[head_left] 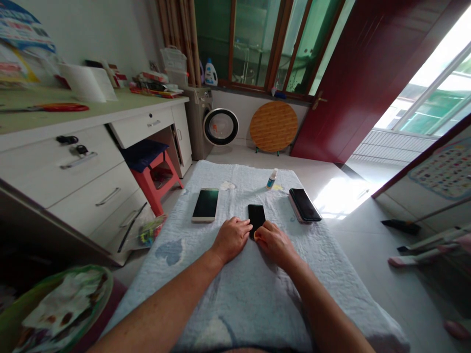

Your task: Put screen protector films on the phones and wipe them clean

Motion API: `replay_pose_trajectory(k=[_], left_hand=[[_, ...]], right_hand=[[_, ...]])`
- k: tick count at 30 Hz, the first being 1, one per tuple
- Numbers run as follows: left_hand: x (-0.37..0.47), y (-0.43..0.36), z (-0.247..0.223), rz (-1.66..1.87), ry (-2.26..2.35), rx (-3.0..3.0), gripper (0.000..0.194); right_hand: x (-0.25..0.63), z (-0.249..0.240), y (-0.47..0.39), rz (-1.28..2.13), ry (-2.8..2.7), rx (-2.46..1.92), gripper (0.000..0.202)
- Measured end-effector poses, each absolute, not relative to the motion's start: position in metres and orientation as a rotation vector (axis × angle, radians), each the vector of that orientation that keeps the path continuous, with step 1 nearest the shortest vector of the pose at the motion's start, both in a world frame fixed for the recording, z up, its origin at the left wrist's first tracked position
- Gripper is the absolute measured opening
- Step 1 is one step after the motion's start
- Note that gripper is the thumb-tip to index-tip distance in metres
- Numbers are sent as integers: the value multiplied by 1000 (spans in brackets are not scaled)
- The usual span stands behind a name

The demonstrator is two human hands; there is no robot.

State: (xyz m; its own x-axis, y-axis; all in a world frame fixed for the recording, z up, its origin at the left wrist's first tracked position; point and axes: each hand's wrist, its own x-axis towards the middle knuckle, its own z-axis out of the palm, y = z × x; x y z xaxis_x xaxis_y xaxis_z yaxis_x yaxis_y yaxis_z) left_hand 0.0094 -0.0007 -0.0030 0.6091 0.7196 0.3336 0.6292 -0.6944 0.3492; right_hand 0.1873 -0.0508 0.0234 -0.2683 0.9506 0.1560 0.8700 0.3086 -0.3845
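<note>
A black smartphone lies flat on the blue cloth cover in front of me, screen up. My left hand is at its left edge, fingers together and pressed against the phone. My right hand is closed over the phone's lower right part. Between its fingers a small orange-yellow piece shows, touching the phone; most of it is hidden. To the left lies a larger gold-framed phone. A dark phone in a pinkish case lies to the right. A small spray bottle stands upright behind.
The cloth-covered table extends toward me. On the left are a white drawer desk, a red stool and a waste bin. A washing machine with its door open, a round wooden tabletop and a red door stand behind.
</note>
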Motion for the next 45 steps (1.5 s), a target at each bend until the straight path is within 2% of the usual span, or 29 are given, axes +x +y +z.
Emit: replay_pose_trajectory(k=[9, 20, 26, 32, 40, 45], left_hand=[[10, 0, -5, 703, 1115, 2627, 28], [8, -2, -1, 705, 1098, 2593, 31], [7, -1, -3, 735, 1089, 2558, 41], [4, 0, -3, 709, 1234, 2594, 30], [4, -1, 1, 628, 1235, 2597, 24], [5, -5, 3, 666, 1201, 2588, 40]], right_hand=[[223, 21, -55, 336, -2185, -1688, 15], [237, 11, -48, 69, -1802, -1769, 16], [238, 7, -43, 7, -1791, -1791, 16], [234, 8, -42, -130, -1851, -1887, 22], [235, 1, -38, -87, -1839, -1904, 26], [238, -4, -36, -42, -1845, -1876, 26]])
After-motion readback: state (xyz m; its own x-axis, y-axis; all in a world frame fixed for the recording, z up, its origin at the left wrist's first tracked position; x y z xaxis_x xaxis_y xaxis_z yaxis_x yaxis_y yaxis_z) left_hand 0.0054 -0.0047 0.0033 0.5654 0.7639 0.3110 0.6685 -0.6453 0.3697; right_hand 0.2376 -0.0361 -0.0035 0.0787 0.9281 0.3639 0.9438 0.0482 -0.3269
